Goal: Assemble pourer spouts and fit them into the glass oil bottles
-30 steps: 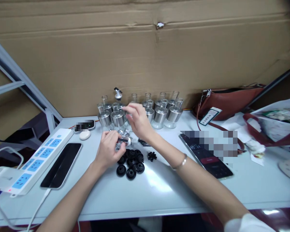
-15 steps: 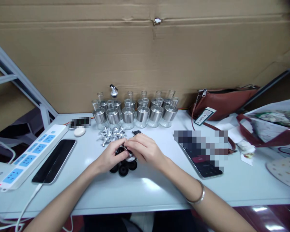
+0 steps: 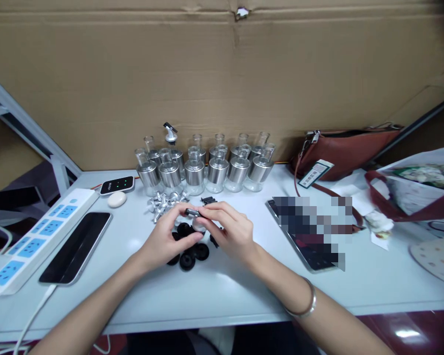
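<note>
Between my two hands is a silver bottle pourer (image 3: pixel 199 225) with a dark flap on top, partly covered by fingers. My left hand (image 3: pixel 172 234) curls round its left side, thumb below and index finger at the flap. The fingertips of my right hand (image 3: pixel 229 229) pinch it from the right. Just beneath lie several black round stoppers (image 3: pixel 187 260). Silver spout pieces (image 3: pixel 163 204) are heaped beyond my left hand, and small black parts (image 3: pixel 208 200) lie beyond the right one. Glass bottles with steel sleeves (image 3: pixel 194 172) stand behind; one at the back carries a fitted pourer (image 3: pixel 170 133).
A power strip (image 3: pixel 40 236), a phone (image 3: pixel 76 249), a small black device (image 3: pixel 117 185) and a white round case (image 3: pixel 117 199) are on the left. To the right lie another phone (image 3: pixel 303 236) and a brown bag (image 3: pixel 351 153). Cardboard (image 3: pixel 222 74) closes off the back.
The pourer has been raised and turned, so its dark flap now shows between my fingers. My left hand has loosened a little. The whole view has shifted slightly.
</note>
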`<state>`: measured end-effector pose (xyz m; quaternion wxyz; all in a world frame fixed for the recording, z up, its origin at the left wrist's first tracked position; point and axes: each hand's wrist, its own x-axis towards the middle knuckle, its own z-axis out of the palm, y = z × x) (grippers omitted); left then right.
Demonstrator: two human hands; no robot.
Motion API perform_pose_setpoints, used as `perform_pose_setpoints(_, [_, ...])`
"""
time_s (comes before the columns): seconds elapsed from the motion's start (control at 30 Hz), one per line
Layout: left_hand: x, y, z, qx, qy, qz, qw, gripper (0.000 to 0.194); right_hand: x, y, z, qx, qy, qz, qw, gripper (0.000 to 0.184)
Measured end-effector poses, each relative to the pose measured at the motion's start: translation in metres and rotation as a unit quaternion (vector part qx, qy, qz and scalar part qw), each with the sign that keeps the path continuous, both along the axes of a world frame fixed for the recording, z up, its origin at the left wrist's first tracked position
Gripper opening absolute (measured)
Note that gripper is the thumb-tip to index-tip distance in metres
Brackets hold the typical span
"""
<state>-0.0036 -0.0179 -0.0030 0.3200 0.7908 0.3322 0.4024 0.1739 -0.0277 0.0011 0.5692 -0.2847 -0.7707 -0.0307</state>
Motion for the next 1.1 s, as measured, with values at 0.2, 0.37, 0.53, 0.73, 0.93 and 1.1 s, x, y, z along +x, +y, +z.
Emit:
perform_pose_setpoints(0.2, [0.004, -0.005, -0.001, 0.011, 0.015, -0.008, 1.000, 0.024, 0.004, 0.008, 0.003, 0.047, -0.052, -0.046, 0.997, 0.011])
perform_pose_setpoints(0.37, [0.006, -0.006, -0.001, 0.001, 0.035, 0.022, 0.999, 0.033, 0.009, 0.012, 0.002, 0.057, -0.120, -0.035, 0.991, 0.017])
perform_pose_setpoints(0.53, [0.005, -0.004, 0.001, 0.001, 0.068, 0.067, 0.995, 0.024, 0.004, 0.011, -0.002, 0.088, -0.172, -0.040, 0.980, 0.014])
perform_pose_setpoints(0.73, [0.000, -0.002, 0.007, 0.022, 0.077, 0.091, 0.993, 0.026, -0.003, 0.010, 0.001, 0.102, -0.159, -0.043, 0.981, 0.009])
perform_pose_setpoints(0.93, [0.005, -0.003, 0.009, 0.010, 0.099, 0.019, 0.995, 0.028, -0.006, 0.011, 0.001, 0.071, -0.194, -0.048, 0.977, 0.029])
perform_pose_setpoints(1.1, [0.004, -0.005, 0.009, 0.076, 0.102, -0.017, 0.992, 0.017, 0.003, 0.016, -0.001, 0.013, -0.120, -0.010, 0.993, 0.037])
